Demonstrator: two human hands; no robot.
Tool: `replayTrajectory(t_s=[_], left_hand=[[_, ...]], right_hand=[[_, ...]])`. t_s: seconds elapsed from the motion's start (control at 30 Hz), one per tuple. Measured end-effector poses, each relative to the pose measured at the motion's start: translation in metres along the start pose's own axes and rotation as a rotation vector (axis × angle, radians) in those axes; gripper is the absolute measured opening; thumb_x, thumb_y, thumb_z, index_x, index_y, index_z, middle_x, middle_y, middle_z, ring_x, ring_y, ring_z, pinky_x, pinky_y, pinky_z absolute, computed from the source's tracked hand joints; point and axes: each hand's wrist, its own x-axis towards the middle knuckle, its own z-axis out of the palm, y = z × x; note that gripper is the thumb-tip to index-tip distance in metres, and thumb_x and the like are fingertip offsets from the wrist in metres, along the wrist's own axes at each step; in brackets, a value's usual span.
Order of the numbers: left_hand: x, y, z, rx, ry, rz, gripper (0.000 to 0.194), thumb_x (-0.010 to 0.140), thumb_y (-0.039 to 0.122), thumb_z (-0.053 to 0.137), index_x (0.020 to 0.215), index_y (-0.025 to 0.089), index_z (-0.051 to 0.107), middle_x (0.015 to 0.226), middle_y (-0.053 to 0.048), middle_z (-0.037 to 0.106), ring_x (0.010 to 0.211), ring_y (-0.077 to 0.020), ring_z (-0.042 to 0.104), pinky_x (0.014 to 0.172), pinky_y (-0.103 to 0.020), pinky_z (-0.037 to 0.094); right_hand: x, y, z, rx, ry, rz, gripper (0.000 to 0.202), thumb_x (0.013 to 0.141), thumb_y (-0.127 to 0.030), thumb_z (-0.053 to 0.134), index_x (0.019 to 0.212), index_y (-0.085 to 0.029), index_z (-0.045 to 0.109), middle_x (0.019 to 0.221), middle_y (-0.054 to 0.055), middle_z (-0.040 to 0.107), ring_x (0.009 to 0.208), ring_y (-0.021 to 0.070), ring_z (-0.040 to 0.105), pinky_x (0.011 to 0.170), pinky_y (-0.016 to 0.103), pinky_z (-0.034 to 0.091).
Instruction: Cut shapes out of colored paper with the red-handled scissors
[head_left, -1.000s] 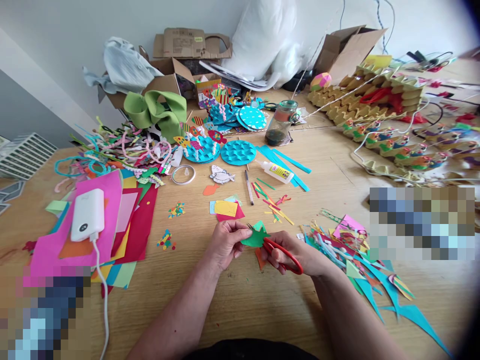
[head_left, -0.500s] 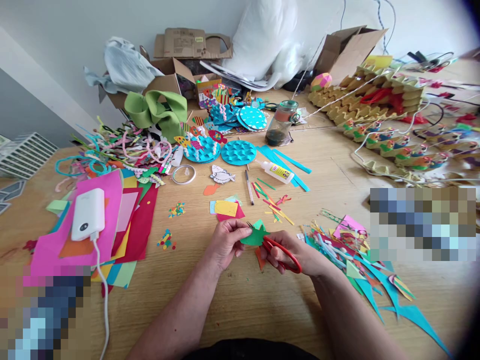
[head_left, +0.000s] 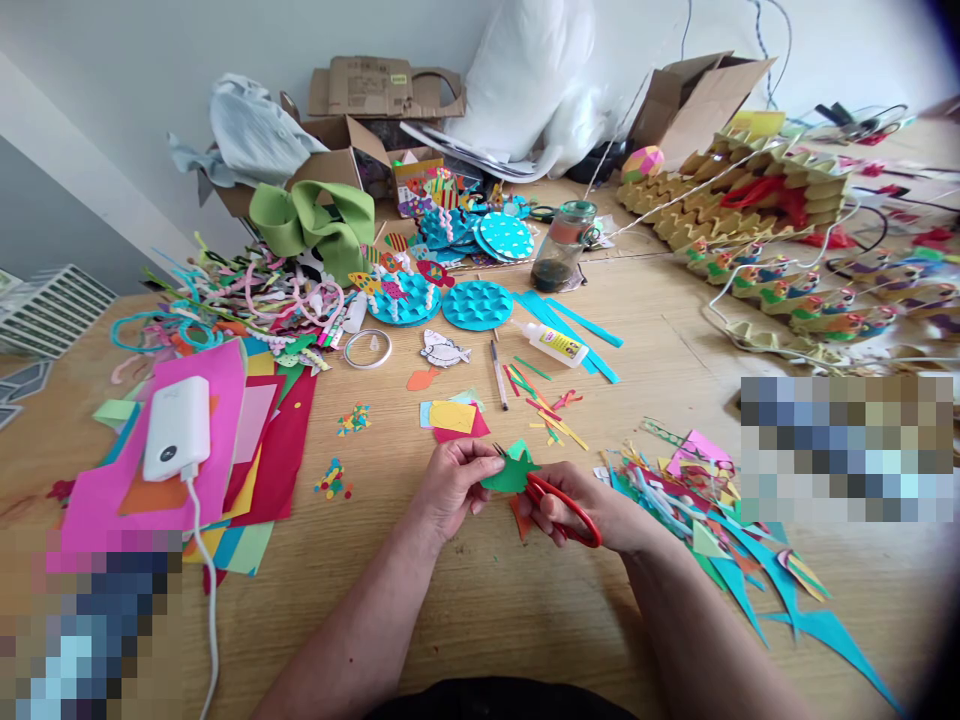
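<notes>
Pinched between the thumb and fingers of my left hand [head_left: 459, 485] is a small piece of green paper [head_left: 511, 471] with a jagged, part-cut edge. My right hand [head_left: 581, 505] is closed around the red handles of a pair of scissors [head_left: 568, 508]. The scissors' blades are mostly hidden behind the green paper, with a dark tip showing near my left thumb. Just below the green paper, an orange paper scrap [head_left: 520, 520] shows beside my right fingers. Beyond my hands lie yellow paper [head_left: 453, 416] and a pen [head_left: 499, 375].
Paper scraps [head_left: 705, 500] heap at the right. A glue bottle [head_left: 553, 343], a tape roll [head_left: 367, 348] and a blue textured disc [head_left: 477, 304] lie further back. On the left, a white power bank [head_left: 176, 428] with a cable rests on coloured sheets [head_left: 289, 450]. A glass jar [head_left: 566, 245] stands behind.
Almost nothing differs. The scissors' red handles have shifted very slightly in my right hand; the green paper and my left hand stay in place.
</notes>
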Motion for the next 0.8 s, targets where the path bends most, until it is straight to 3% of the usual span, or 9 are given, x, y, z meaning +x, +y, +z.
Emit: replayTrajectory(t_s=[0.37, 0.8], left_hand=[[-0.0006, 0.0007, -0.0002, -0.001, -0.076, -0.001, 0.025, 0.059, 0.030, 0.073, 0.068, 0.015, 0.055, 0.051, 0.005, 0.052, 0.034, -0.0040, 0.042, 0.027, -0.015, 0.027], [0.0000, 0.0009, -0.0002, -0.031, -0.016, -0.008, 0.029, 0.059, 0.030, 0.074, 0.073, 0.015, 0.054, 0.055, 0.003, 0.059, 0.036, -0.0083, 0.053, 0.027, -0.015, 0.030]], right_hand=[[0.0006, 0.0021, -0.0011, -0.008, 0.023, -0.016, 0.061, 0.073, -0.071, 0.053, 0.075, -0.010, 0.056, 0.060, 0.002, 0.055, 0.043, 0.0070, 0.048, 0.039, 0.017, 0.033], [0.0015, 0.0006, 0.0023, -0.027, 0.081, 0.012, 0.065, 0.069, -0.074, 0.053, 0.072, -0.010, 0.056, 0.060, 0.003, 0.056, 0.043, 0.0073, 0.047, 0.039, 0.018, 0.032]])
